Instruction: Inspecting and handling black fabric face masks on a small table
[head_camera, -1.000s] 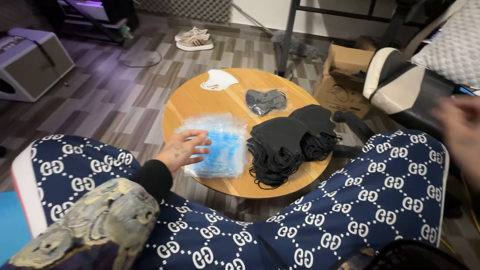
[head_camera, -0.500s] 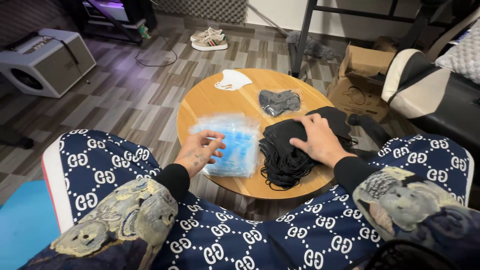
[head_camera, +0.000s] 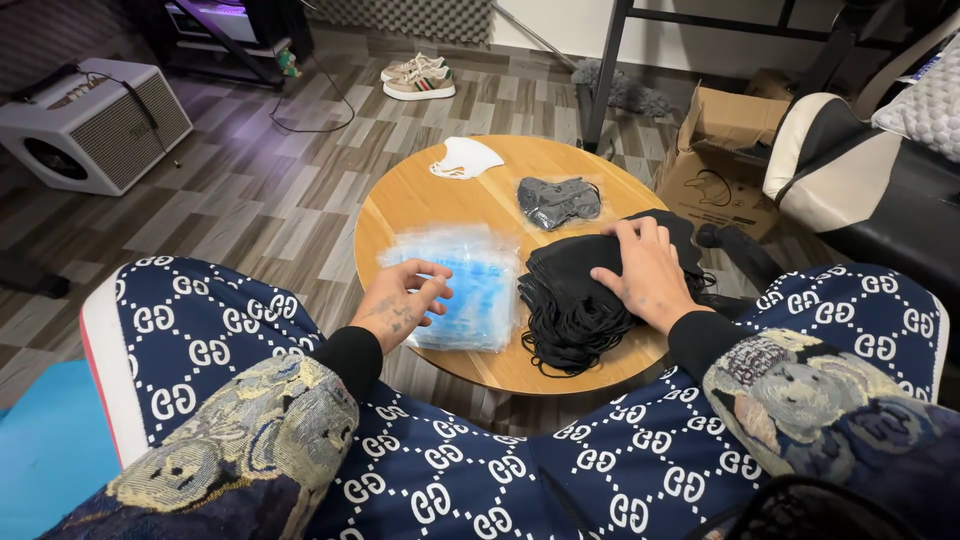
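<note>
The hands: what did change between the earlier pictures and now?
The right hand came in from the right edge and settled on the stack of black masks. The left hand stayed at the clear packets, fingers now curled. White mask and grey mask did not move.

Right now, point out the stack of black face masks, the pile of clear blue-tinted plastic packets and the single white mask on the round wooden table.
stack of black face masks (head_camera: 570, 300): head view, bare front of stack.
pile of clear blue-tinted plastic packets (head_camera: 480, 290): head view, top packet's middle.
single white mask (head_camera: 465, 158): head view, its centre.
</note>
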